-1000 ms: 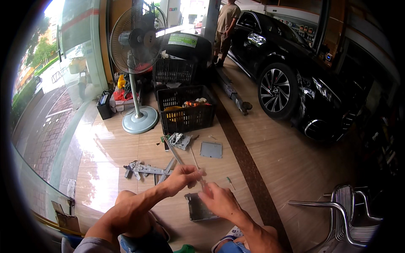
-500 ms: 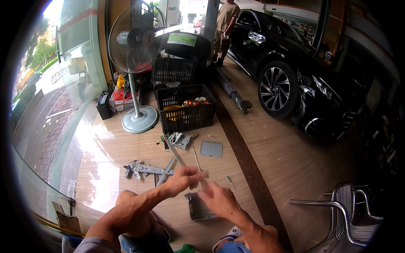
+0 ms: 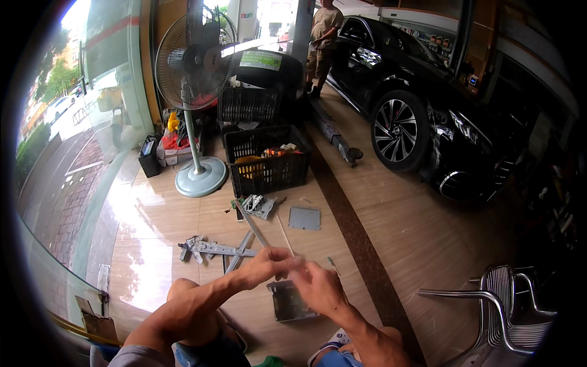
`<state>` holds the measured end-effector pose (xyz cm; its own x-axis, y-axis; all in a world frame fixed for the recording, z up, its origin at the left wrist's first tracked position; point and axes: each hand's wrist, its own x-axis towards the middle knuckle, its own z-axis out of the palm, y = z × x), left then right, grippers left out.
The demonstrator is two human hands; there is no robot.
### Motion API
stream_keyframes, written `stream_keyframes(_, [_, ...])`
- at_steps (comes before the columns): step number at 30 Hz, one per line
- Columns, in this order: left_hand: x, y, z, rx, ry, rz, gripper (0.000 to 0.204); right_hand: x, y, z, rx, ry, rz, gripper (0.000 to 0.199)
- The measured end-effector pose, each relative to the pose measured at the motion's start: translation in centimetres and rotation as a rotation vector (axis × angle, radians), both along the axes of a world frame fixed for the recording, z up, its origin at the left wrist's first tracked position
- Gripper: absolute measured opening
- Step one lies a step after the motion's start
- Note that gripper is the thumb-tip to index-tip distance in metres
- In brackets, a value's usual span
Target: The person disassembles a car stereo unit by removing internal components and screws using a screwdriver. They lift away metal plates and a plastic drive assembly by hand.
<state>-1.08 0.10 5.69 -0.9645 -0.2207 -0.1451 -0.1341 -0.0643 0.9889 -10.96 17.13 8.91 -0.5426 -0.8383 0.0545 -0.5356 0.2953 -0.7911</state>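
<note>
— Thin rod [image 3: 284, 231], where?
— Above the floor [image 3: 165, 220]; pale, slanting up and out from the pinched fingertips of the left hand [image 3: 270, 264]. Right hand [image 3: 319, 285] close against it, fingers curled, blurred; cannot tell its grip.
— Surface?
— Beige tile, glossy, bright at left; dark stripe [image 3: 359, 244] running along at right. Open shallow box [image 3: 291, 300] below the hands, flat grey plate [image 3: 304, 218] farther out, crossed metal linkage [image 3: 211, 247] to the left.
— Room?
— Black crate [image 3: 268, 175] past the parts, standing fan [image 3: 197, 57] beside it, glass panel [image 3: 117, 67] far left. Black car [image 3: 455, 128] right, a person [image 3: 326, 25] near it. Metal chair [image 3: 498, 282] lower right.
</note>
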Motion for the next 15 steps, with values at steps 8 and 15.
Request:
stream_keyframes(8, [0.22, 0.56, 1.02, -0.019, -0.002, 0.022, 0.039, 0.26, -0.19, -0.36, -0.001, 0.029, -0.034, 0.035])
stream_keyframes(15, [0.18, 0.16, 0.42, -0.051, -0.008, 0.07, 0.035, 0.38, -0.39, 0.13, 0.147, 0.018, 0.007, 0.044])
